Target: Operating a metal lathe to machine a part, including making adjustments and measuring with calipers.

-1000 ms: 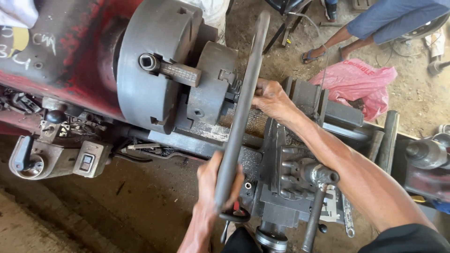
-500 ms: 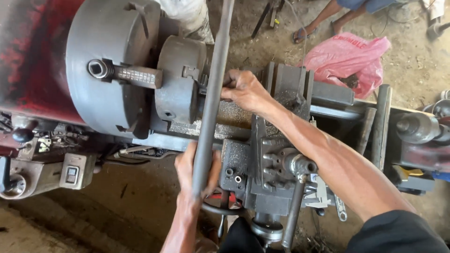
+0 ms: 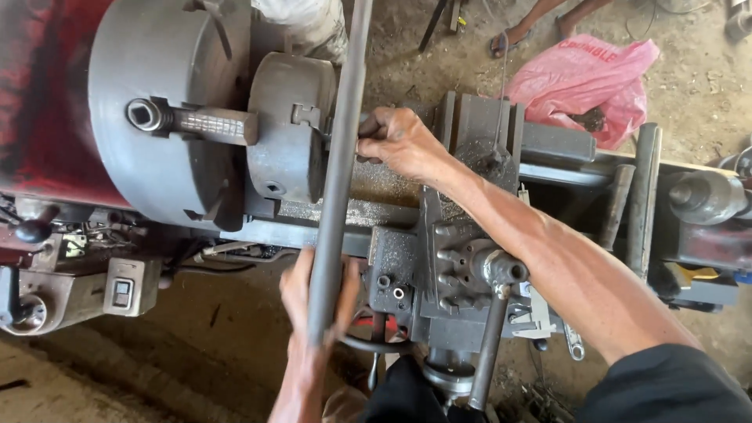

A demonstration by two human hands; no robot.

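We see our left hand (image 3: pixel 317 301) wrapped loosely around the lower end of a long grey steel bar (image 3: pixel 338 164), fingers curled, palm behind it, probably to steady it while it stands across the lathe. Our right hand (image 3: pixel 401 143) is closed in a fist on the bar's far side, just by the chuck (image 3: pixel 286 125); what it grips is hidden, cannot tell. The bar runs from bottom centre up past the top edge, crossing in front of the chuck face. Tool post carriage (image 3: pixel 462 258) sits just right of it. Pink plastic bag (image 3: pixel 591 74) lies on the dirt floor behind, another person's sandalled feet (image 3: pixel 540 23) near it.
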